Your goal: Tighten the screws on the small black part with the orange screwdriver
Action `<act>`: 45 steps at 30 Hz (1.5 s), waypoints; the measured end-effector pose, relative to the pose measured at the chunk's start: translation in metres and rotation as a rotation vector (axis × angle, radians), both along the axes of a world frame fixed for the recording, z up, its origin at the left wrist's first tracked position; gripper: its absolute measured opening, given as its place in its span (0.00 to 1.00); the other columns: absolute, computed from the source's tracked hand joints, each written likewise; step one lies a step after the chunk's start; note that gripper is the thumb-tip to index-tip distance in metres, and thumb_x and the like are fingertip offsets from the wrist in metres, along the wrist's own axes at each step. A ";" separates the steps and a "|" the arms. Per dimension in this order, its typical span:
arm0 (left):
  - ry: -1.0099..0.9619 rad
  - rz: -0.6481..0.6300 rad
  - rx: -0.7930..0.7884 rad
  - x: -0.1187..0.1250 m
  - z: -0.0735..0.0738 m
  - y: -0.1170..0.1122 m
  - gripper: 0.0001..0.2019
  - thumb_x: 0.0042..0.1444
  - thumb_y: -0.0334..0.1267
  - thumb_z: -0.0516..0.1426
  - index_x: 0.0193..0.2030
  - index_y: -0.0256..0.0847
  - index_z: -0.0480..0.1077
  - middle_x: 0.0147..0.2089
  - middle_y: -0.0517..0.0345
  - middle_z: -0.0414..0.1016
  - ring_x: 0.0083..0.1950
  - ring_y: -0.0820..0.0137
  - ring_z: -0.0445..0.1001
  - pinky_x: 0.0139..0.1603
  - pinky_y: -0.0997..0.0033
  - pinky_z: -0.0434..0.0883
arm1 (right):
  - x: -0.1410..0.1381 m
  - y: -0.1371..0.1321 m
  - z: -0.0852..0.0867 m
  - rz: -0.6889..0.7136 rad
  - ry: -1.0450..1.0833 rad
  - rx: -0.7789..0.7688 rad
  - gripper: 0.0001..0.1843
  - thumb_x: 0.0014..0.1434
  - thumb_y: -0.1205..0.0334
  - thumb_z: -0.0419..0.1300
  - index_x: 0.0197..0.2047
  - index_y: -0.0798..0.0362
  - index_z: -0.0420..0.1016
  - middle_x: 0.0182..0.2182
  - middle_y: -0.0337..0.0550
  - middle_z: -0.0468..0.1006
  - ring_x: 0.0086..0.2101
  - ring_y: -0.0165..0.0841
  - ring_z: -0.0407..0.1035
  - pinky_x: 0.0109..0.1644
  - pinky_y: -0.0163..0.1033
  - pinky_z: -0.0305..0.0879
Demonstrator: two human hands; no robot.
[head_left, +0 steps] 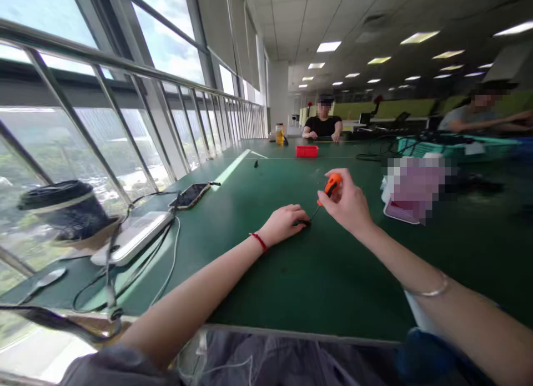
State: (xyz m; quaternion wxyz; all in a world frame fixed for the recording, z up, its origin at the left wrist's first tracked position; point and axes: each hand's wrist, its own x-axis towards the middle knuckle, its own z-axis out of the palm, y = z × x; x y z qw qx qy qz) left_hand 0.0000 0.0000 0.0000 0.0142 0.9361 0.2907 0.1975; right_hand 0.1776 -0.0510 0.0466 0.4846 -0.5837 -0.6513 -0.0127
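Observation:
My right hand point(347, 204) is closed around an orange-handled screwdriver point(332, 185), whose thin shaft slants down to the left toward a small dark part point(305, 223) on the green table point(325, 275). My left hand point(285, 222) rests on the table with its fingers curled onto that small part, holding it against the surface. A red string circles my left wrist and a thin bangle my right forearm. The part itself is too small to make out.
At the left lie a phone point(192, 195), a white device with cables point(137, 236) and a dark-lidded cup point(66, 211). A red box point(307, 151) and a bottle point(279, 134) stand far ahead by a seated person. A teal crate point(453, 147) and another person are at the right.

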 end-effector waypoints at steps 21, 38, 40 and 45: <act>-0.182 0.186 -0.230 -0.003 -0.010 0.010 0.06 0.51 0.37 0.59 0.34 0.38 0.74 0.37 0.56 0.72 0.39 0.69 0.70 0.40 0.70 0.69 | 0.004 0.004 0.000 0.185 0.089 0.009 0.09 0.52 0.55 0.57 0.25 0.50 0.64 0.21 0.36 0.67 0.24 0.30 0.63 0.30 0.36 0.58; -0.116 0.231 -0.116 0.001 -0.007 0.002 0.05 0.52 0.39 0.58 0.32 0.40 0.69 0.36 0.56 0.73 0.40 0.66 0.70 0.38 0.69 0.68 | -0.007 -0.003 -0.006 0.272 0.087 0.053 0.11 0.54 0.56 0.57 0.24 0.49 0.61 0.19 0.36 0.67 0.23 0.30 0.62 0.30 0.36 0.59; -0.112 0.231 -0.117 0.001 -0.007 0.002 0.05 0.52 0.39 0.57 0.32 0.40 0.69 0.36 0.56 0.73 0.40 0.66 0.70 0.38 0.70 0.67 | -0.006 -0.003 -0.006 0.273 0.097 0.058 0.11 0.54 0.56 0.56 0.24 0.49 0.61 0.19 0.36 0.67 0.23 0.30 0.62 0.29 0.36 0.59; -0.110 0.232 -0.117 0.001 -0.006 0.002 0.05 0.52 0.39 0.57 0.31 0.40 0.68 0.36 0.56 0.73 0.40 0.66 0.70 0.38 0.69 0.67 | -0.006 -0.003 -0.006 0.264 0.087 0.049 0.11 0.53 0.56 0.57 0.23 0.50 0.62 0.19 0.36 0.67 0.22 0.30 0.62 0.29 0.36 0.58</act>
